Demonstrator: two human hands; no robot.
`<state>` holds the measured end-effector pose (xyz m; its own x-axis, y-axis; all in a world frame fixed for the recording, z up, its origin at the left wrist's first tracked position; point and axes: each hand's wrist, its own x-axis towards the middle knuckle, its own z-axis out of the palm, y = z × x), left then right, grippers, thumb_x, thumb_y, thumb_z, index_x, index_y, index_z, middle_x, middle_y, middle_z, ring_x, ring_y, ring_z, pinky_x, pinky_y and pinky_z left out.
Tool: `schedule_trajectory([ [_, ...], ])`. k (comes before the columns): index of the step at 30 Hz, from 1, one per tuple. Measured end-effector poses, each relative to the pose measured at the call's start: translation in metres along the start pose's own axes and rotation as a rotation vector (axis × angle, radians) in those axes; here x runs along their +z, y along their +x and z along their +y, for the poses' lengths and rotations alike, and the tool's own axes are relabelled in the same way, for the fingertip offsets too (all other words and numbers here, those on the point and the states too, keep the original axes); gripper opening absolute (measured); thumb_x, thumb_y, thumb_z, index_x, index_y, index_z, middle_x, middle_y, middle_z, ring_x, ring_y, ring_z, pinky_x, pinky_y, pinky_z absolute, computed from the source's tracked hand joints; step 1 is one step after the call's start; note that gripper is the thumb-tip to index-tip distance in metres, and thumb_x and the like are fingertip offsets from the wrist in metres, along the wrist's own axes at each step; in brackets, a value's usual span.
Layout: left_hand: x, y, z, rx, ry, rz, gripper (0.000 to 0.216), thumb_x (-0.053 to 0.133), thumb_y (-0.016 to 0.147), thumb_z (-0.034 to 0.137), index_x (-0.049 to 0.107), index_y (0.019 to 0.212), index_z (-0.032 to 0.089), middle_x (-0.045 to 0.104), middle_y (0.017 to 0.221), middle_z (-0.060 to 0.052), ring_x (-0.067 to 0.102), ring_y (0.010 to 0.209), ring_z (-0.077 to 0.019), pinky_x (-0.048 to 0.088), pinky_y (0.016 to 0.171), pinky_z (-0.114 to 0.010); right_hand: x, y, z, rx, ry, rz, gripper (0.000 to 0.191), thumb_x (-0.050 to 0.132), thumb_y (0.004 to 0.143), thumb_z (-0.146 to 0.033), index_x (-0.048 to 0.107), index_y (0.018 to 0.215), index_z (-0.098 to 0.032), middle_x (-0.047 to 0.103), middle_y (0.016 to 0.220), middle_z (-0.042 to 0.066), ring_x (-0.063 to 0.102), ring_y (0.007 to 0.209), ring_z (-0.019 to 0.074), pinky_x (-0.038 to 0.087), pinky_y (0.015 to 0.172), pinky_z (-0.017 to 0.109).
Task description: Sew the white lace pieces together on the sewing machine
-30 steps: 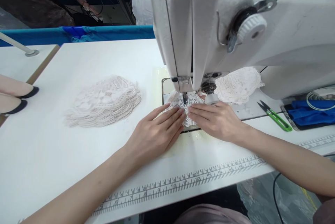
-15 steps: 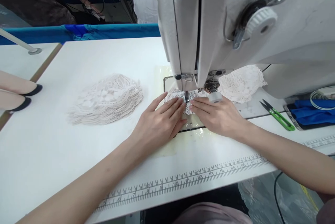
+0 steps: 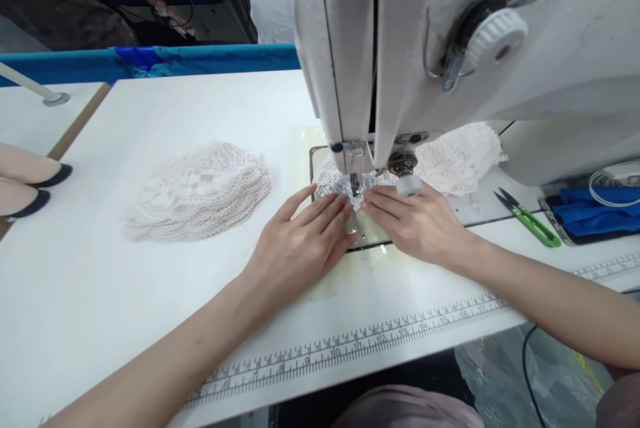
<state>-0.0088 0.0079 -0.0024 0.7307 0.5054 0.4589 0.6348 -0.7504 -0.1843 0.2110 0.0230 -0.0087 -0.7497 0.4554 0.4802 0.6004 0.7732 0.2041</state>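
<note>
Head view: lace piece (image 3: 331,179), white, partly hidden, under foot (image 3: 355,185) of sewing machine (image 3: 345,48). Left hand (image 3: 300,241), laid flat, fingers extended, tips on lace piece just left of foot; nothing clasped. Right hand (image 3: 420,221), likewise flat, fingertips on lace piece just right of foot; nothing clasped, thumb hidden. Lace pile (image 3: 205,195), on table (image 3: 150,301), left of left hand. Green snips (image 3: 530,220), right of right hand.

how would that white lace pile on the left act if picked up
The lace pile would probably sag, since its pieces look thin and full of holes. Its many edges fan out unevenly, so layers may slip apart.
</note>
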Motion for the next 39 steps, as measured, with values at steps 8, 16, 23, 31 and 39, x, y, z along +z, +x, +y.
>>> schedule_trajectory([
  [8,0.008,0.003,-0.008,-0.023,0.013,0.012,0.033,0.053,0.094,0.031,0.063,0.115,0.008,0.07,0.112,-0.013,0.066,0.107,-0.0248,0.043,0.107,-0.051,0.002,0.003,0.002,0.019,-0.126,-0.029,0.034,0.038,0.093,-0.004,0.067,0.107,-0.015,0.073,0.106,0.004,0.065,0.099,0.0174,0.041,0.108,0.043],
  [16,0.012,0.006,-0.012,-0.091,0.002,-0.005,0.033,0.047,0.097,0.035,0.062,0.118,0.015,0.07,0.116,-0.008,0.065,0.11,-0.0224,0.038,0.111,-0.048,0.0,0.004,0.006,0.031,-0.132,-0.045,0.035,0.037,0.094,-0.004,0.067,0.109,-0.014,0.072,0.109,0.005,0.062,0.104,0.0183,0.032,0.115,0.045],
  [23,0.016,0.004,-0.014,-0.168,-0.098,-0.039,0.04,0.048,0.096,0.037,0.059,0.125,0.011,0.065,0.124,-0.013,0.059,0.12,-0.0287,0.038,0.11,-0.052,-0.001,0.004,0.007,0.063,-0.12,-0.029,0.033,0.039,0.094,-0.007,0.067,0.109,-0.016,0.071,0.111,0.004,0.061,0.106,0.0182,0.031,0.114,0.044],
  [31,0.0,0.006,0.0,-0.133,0.064,-0.09,0.035,0.05,0.094,0.038,0.064,0.11,0.009,0.069,0.092,-0.012,0.066,0.083,-0.0271,0.053,0.085,-0.05,-0.005,0.003,0.012,0.103,-0.07,-0.043,0.036,0.04,0.09,-0.004,0.068,0.106,-0.021,0.073,0.104,0.001,0.063,0.101,0.0191,0.04,0.106,0.046],
  [39,-0.018,-0.001,0.011,-0.016,-0.278,0.014,0.026,0.041,0.095,0.009,0.054,0.118,0.011,0.067,0.109,-0.01,0.063,0.099,-0.0188,0.055,0.073,-0.028,-0.01,0.004,0.013,0.173,0.012,-0.103,0.033,0.044,0.09,-0.005,0.07,0.103,-0.019,0.073,0.105,0.003,0.064,0.097,0.0203,0.046,0.091,0.04],
])
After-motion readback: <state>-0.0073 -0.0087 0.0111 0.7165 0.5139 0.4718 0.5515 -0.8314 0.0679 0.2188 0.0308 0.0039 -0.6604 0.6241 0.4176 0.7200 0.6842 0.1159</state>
